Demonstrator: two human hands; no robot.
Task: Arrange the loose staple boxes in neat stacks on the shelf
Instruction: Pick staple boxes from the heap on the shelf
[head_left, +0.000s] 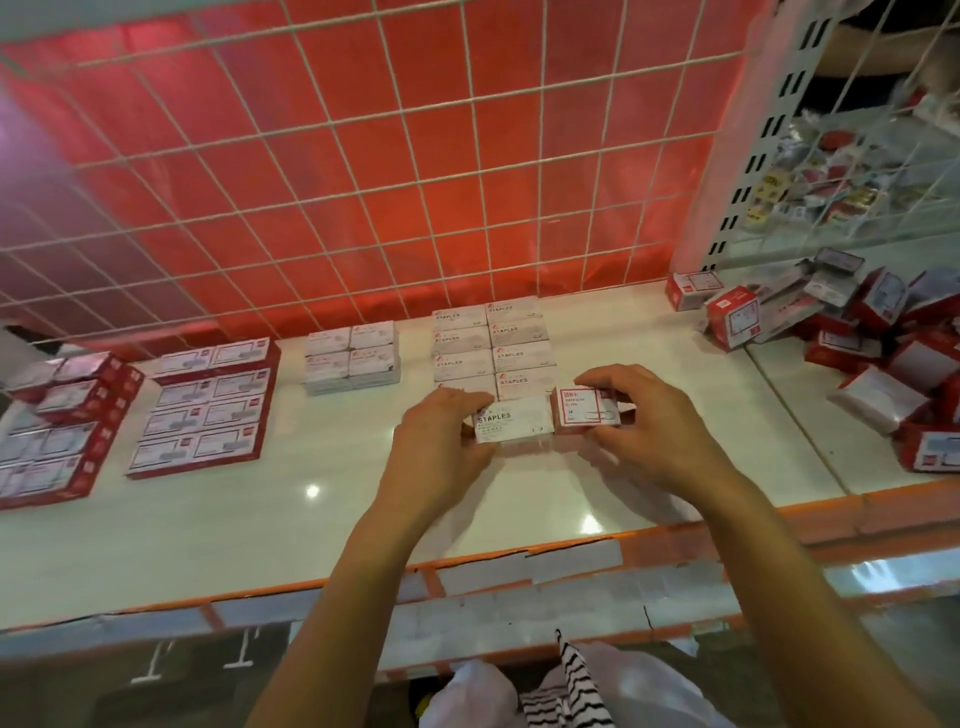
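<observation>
On the white shelf (337, 509) my left hand (441, 441) grips the left end of a white box marked STAPLES (511, 420). My right hand (644, 421) holds a red-and-white box (584, 408) right beside it, fingers curled over its far and right sides. Both boxes sit at the front of a neat two-column block of white staple boxes (493, 345). A smaller white stack (353, 358) stands to the left. A loose heap of red-and-white boxes (852, 332) lies at the right.
Red-and-white boxes lie in tidy rows at the left (208, 405) and far left (57, 421). A white wire grid (363, 171) over a red panel backs the shelf. An orange edge strip (519, 561) runs along the shelf front.
</observation>
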